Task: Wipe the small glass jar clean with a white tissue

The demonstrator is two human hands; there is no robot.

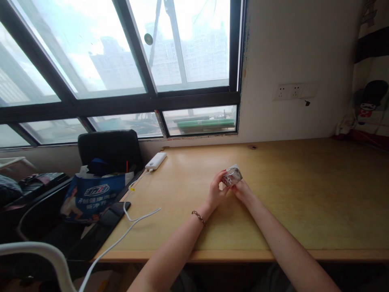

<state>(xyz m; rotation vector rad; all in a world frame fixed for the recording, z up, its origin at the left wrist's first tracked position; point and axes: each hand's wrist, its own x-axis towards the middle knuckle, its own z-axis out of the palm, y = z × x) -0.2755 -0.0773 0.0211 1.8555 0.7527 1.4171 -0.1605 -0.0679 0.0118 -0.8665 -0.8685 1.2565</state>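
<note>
Within the grip of left fingers (pixel 217 177), a small silvery box (pixel 232 177), right fingers (pixel 237 188) below, hold unclear

white device (pixel 156 161) on table (pixel 313 202) | blue bag (pixel 100 202) on black chair (pixel 107 146)

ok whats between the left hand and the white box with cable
In the head view, only wooden tabletop shows between the left hand and white box.
</note>
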